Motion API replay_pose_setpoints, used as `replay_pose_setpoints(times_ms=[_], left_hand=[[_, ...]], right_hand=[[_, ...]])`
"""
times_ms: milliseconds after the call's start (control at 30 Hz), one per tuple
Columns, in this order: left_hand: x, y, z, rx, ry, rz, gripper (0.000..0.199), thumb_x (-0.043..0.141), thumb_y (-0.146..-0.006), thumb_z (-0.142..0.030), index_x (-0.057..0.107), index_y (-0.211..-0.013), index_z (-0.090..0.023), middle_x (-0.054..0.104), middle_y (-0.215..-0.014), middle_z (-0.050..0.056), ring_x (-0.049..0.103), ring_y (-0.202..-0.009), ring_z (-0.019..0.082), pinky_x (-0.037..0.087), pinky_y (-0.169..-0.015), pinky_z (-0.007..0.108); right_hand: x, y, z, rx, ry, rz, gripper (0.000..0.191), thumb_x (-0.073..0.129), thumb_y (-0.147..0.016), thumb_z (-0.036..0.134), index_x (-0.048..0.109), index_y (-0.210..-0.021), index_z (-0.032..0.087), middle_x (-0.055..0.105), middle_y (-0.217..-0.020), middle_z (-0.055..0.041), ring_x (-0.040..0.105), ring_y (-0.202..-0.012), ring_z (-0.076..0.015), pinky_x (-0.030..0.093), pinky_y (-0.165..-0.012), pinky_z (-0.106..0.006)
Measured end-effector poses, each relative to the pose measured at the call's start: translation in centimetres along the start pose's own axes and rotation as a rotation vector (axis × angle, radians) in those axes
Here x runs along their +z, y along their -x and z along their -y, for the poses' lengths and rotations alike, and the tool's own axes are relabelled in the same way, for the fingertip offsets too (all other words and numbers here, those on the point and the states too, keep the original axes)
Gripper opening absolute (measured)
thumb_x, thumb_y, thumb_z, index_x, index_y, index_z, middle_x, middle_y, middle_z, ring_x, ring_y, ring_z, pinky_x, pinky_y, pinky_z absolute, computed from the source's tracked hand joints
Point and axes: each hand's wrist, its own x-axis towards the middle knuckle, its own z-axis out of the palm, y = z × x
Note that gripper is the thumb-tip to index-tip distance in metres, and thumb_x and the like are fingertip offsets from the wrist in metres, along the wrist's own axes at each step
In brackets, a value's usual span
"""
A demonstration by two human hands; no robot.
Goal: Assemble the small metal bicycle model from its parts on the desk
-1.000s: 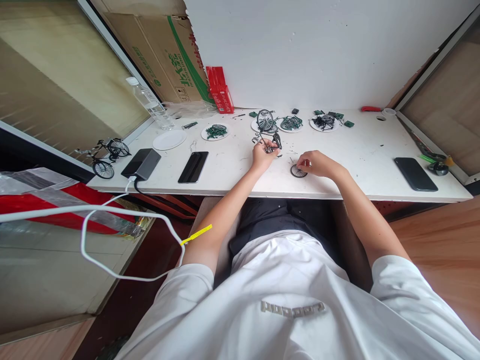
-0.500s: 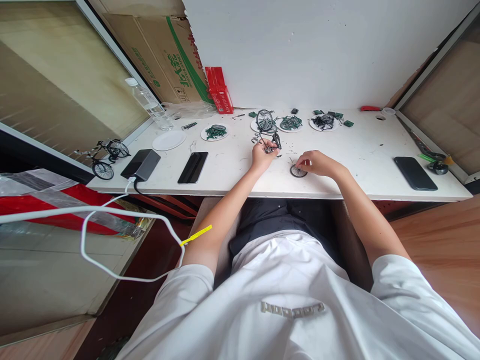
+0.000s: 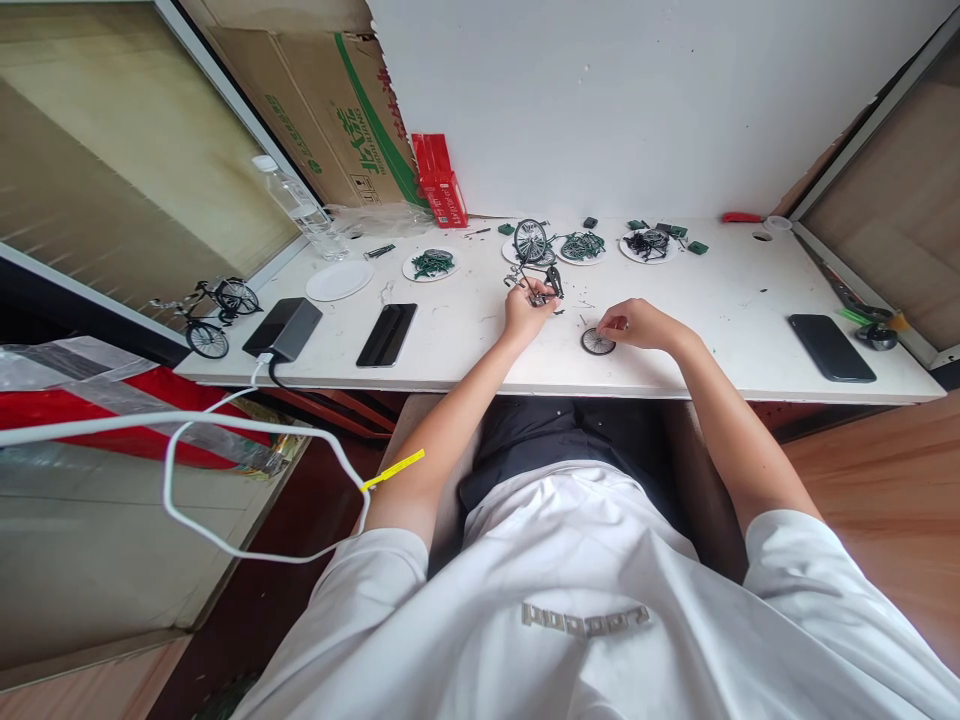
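My left hand [image 3: 527,309] is closed round the lower part of a small model bicycle [image 3: 553,280], which has one dark spoked wheel pointing up and away from me. To the right, my right hand [image 3: 632,325] is over the white table [image 3: 465,345], its fingers bent together at the edge of a loose spoked wheel [image 3: 597,342] lying flat. Whether those fingers grip the wheel or a tiny part cannot be made out. Tiny scraps lie between the hands.
Plates with green parts [image 3: 433,263] and black parts [image 3: 646,244] line the back. Further left are a phone [image 3: 386,335], an adapter [image 3: 283,330], a finished-looking model bicycle [image 3: 206,340] and a bottle [image 3: 300,208]. Another phone [image 3: 831,348] lies right. A white cable [image 3: 255,424] loops over my left arm.
The fingers of my right hand have shifted slightly by the loose wheel. My left hand and the model bicycle are nearly still.
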Motion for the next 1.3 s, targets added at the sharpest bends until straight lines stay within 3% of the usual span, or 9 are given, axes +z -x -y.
replay_pose_setpoints(times_ms=[200, 433, 700, 800, 1033, 1200, 1300], left_hand=[[0.0, 0.0, 0.2, 0.000, -0.005, 0.002, 0.039, 0.087, -0.072, -0.010, 0.056, -0.091, -0.025, 0.079, -0.097, 0.003, 0.079, -0.103, 0.020, 0.061, -0.100, 0.036], [-0.1, -0.1, 0.4, 0.004, -0.009, 0.009, 0.041, 0.090, -0.070, -0.014, 0.056, -0.091, -0.025, 0.079, -0.100, 0.004, 0.078, -0.102, 0.021, 0.061, -0.099, 0.037], [-0.1, 0.0, 0.0, -0.003, -0.024, 0.003, 0.041, 0.090, -0.070, -0.013, 0.056, -0.090, -0.025, 0.080, -0.099, 0.004, 0.078, -0.102, 0.021, 0.061, -0.099, 0.037], [-0.1, 0.0, -0.1, -0.006, -0.028, 0.002, 0.040, 0.089, -0.071, -0.011, 0.056, -0.090, -0.024, 0.080, -0.100, 0.004, 0.079, -0.102, 0.021, 0.061, -0.100, 0.037], [-0.1, 0.1, -0.3, -0.018, -0.023, -0.004, 0.040, 0.087, -0.071, -0.009, 0.056, -0.090, -0.025, 0.080, -0.096, 0.003, 0.079, -0.104, 0.021, 0.061, -0.099, 0.037], [-0.1, 0.1, -0.1, 0.000, -0.023, 0.001, 0.038, 0.086, -0.071, -0.010, 0.057, -0.089, -0.025, 0.080, -0.097, 0.004, 0.080, -0.102, 0.021, 0.061, -0.100, 0.037], [-0.1, 0.0, -0.1, 0.009, -0.025, 0.002, 0.039, 0.088, -0.071, -0.012, 0.056, -0.090, -0.025, 0.080, -0.098, 0.004, 0.079, -0.101, 0.021, 0.061, -0.100, 0.038]], right_hand=[[0.6, -0.6, -0.9, -0.099, 0.008, 0.025, 0.026, 0.067, -0.091, 0.023, 0.088, -0.108, 0.023, 0.082, -0.100, -0.0056, 0.065, -0.083, -0.0191, 0.049, -0.077, -0.030], [0.0, -0.1, -0.6, -0.072, -0.072, 0.027, 0.020, 0.077, -0.091, 0.034, 0.084, -0.105, 0.021, 0.084, -0.102, -0.0076, 0.073, -0.092, -0.0239, 0.055, -0.082, -0.034], [-0.2, 0.1, -0.3, -0.074, -0.149, -0.014, 0.013, 0.078, -0.091, 0.027, 0.082, -0.100, 0.020, 0.085, -0.101, -0.0089, 0.076, -0.095, -0.0247, 0.057, -0.090, -0.037], [-0.2, -0.1, -0.5, -0.137, -0.208, -0.038, 0.019, 0.081, -0.089, 0.036, 0.083, -0.098, 0.019, 0.085, -0.098, -0.0091, 0.075, -0.093, -0.0239, 0.057, -0.091, -0.038], [-0.4, -0.4, -0.7, -0.167, -0.485, 0.013, 0.054, 0.093, -0.077, 0.067, 0.076, -0.095, 0.018, 0.082, -0.100, -0.0124, 0.073, -0.089, -0.0232, 0.051, -0.067, -0.031], [-0.6, -0.5, -1.2, -0.178, -0.433, -0.008, 0.053, 0.091, -0.077, 0.066, 0.080, -0.096, 0.017, 0.080, -0.091, -0.0091, 0.064, -0.077, -0.0183, 0.048, -0.067, -0.031], [-0.6, -0.5, -1.3, -0.170, -0.342, 0.006, 0.044, 0.086, -0.083, 0.058, 0.083, -0.100, 0.018, 0.082, -0.097, -0.0099, 0.070, -0.088, -0.0219, 0.054, -0.081, -0.035]])
